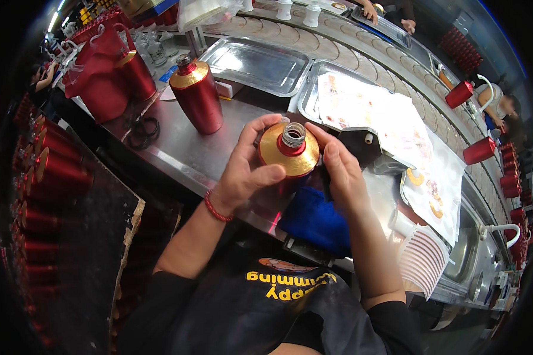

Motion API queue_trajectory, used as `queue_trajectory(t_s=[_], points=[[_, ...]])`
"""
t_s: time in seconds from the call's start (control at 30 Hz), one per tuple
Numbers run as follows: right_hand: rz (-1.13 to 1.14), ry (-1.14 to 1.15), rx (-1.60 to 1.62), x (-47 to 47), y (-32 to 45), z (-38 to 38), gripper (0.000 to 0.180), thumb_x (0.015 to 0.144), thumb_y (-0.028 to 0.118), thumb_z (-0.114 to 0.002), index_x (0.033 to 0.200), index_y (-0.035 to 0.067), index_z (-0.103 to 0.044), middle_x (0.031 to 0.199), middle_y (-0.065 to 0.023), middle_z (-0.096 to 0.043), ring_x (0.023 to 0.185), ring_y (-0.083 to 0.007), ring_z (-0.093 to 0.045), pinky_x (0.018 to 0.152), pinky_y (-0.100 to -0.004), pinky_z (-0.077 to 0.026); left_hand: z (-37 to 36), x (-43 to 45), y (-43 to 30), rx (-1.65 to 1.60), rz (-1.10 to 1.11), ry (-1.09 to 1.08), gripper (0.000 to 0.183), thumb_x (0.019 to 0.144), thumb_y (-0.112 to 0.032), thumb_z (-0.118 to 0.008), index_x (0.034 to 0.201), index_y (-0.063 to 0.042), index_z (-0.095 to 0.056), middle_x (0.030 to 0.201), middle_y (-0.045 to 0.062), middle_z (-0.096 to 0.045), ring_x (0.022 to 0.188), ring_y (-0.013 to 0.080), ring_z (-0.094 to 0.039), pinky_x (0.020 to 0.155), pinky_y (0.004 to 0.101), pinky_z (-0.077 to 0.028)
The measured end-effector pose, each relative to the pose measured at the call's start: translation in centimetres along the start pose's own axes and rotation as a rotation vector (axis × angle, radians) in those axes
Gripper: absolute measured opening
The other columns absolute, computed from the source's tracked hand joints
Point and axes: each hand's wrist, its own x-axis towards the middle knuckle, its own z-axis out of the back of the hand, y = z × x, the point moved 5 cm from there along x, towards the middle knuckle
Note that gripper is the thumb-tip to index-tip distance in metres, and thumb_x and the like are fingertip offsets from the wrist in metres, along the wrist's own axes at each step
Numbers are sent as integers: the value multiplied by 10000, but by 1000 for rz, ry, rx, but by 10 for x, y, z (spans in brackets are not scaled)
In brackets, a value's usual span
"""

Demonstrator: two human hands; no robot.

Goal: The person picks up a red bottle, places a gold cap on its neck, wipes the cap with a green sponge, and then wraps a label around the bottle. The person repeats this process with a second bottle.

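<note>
Both my hands are around a red bottle point(300, 163) with a gold shoulder and an uncapped, threaded clear neck, tilted towards me. My left hand point(248, 166) grips its left side, the thumb lying across the gold shoulder. On the right side, the fingertips of my right hand point(343, 171) rest against the shoulder. The bottle's lower body is mostly hidden. Below it, a blue cloth pad point(317, 219) lies at the bench edge, and a black-sided metal fixture point(359, 144) stands just beyond my right hand. A second red bottle point(200, 100) stands upright to the left.
Flat metal trays point(253, 62) and printed sticker sheets point(382, 113) lie beyond my hands. Black scissors point(143, 133) are at the left bench edge. A curved conveyor point(359, 53) carries bottles past. At right are a white slotted rack point(426, 257) and a sink point(466, 257). Co-workers sit nearby.
</note>
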Motion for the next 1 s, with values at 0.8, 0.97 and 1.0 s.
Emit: queue_trajectory(t_s=[0.8,0.97,1.0], points=[[429,-82,-743,-44,24,-25,569,866,-23,-641,1418,38,-515,1306,-177,-527,1137,-294,-544,929,-345,-470,-2,-17,-16,596,-256,-154,678,880,-219,-712,1424,16,-385,1351,163,-497,1237,247,-519,1069,362,-401],[451,-108,-711,-44,26,-26,618,795,-47,-673,1392,25,-531,1247,-192,-559,1129,-363,-552,969,-418,-460,-11,-22,-23,1013,-414,-92,827,827,-212,-731,1481,39,-290,1410,188,-429,1285,254,-470,1102,367,-369],[445,-106,-700,-44,26,-26,617,796,-44,-675,1392,25,-531,1248,-192,-558,1130,-363,-551,969,-418,-460,-10,-21,-21,905,-383,-92,758,865,-186,-697,1471,37,-301,1418,188,-426,1302,246,-462,1110,368,-366]])
